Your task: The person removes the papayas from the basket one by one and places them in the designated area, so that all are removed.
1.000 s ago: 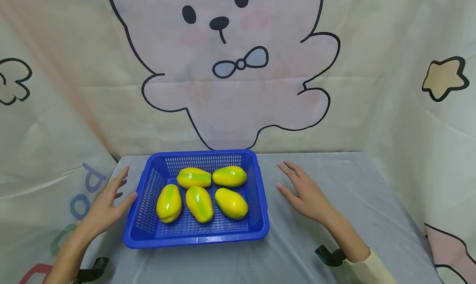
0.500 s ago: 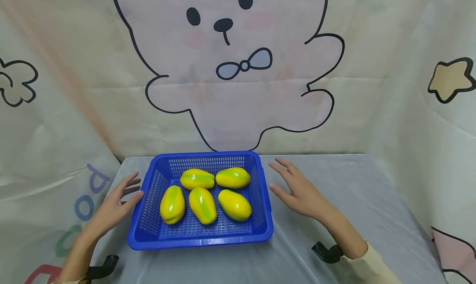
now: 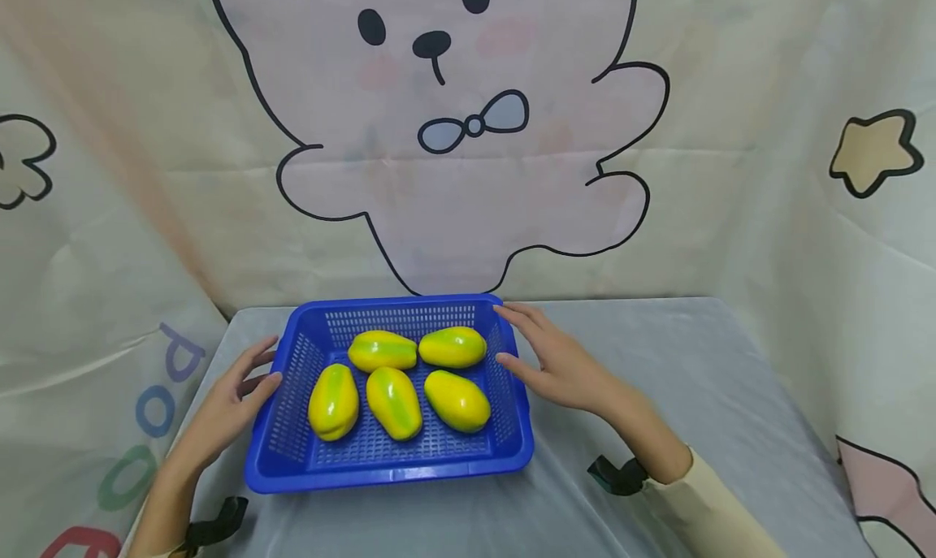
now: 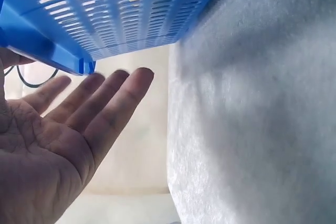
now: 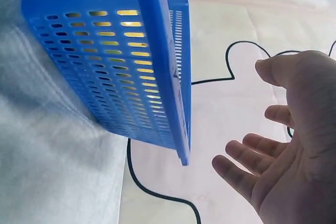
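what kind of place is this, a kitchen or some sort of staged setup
Likely a staged tabletop booth, not a kitchen: a cartoon bear backdrop curtains off a cloth-covered table, where a blue basket holds five yellow-green fruits.

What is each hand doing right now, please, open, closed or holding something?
Left hand: open, fingers straight, beside the basket rim.
Right hand: open, fingers spread, at the basket's other side; holds nothing.

Five mangoes [image 3: 398, 379] in a basket [image 3: 387, 469] on a table [image 3: 658, 355]; left hand [image 3: 230, 400] beside its left wall, right hand [image 3: 559, 363] beside its right.
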### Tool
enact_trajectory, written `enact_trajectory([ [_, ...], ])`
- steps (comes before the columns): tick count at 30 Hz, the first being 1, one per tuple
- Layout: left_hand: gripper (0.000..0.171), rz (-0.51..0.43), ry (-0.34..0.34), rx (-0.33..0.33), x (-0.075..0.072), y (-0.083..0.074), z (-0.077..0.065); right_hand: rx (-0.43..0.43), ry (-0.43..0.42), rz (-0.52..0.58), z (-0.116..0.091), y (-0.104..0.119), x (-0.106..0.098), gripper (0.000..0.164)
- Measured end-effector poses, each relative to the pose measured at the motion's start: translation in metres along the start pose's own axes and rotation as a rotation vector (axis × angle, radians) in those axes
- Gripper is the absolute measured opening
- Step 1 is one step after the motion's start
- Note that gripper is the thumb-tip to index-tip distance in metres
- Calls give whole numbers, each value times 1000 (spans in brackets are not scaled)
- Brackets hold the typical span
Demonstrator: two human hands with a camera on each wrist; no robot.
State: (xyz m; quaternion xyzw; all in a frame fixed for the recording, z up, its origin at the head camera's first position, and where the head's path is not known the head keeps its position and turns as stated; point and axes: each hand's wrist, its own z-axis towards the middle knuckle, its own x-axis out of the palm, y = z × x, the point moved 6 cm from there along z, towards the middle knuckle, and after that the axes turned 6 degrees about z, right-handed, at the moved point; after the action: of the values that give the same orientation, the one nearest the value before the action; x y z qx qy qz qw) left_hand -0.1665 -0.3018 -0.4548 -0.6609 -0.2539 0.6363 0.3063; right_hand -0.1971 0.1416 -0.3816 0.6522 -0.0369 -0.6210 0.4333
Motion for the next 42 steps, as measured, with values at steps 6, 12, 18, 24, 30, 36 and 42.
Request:
enact_trajectory([
  [6,70,-33,-9,-6,3,-2,-1,3,80,10,13,9,9,69],
  [12,69,-61,1,-28,4,-2,0,9,163,12,25,17,21,68],
  [18,68,-118,43,-70,8,4,2,29,218,22,30,21,32,66],
  [24,68,-251,94,-93,8,11,2,38,288,17,36,24,50,68],
  [30,70,-330,96,-111,7,13,3,15,345,-16,45,31,62,65],
  [36,73,-365,96,-121,7,14,5,11,421,-79,51,36,68,58],
  [42,69,-400,138,-119,9,13,5,62,516,-123,56,37,77,59],
])
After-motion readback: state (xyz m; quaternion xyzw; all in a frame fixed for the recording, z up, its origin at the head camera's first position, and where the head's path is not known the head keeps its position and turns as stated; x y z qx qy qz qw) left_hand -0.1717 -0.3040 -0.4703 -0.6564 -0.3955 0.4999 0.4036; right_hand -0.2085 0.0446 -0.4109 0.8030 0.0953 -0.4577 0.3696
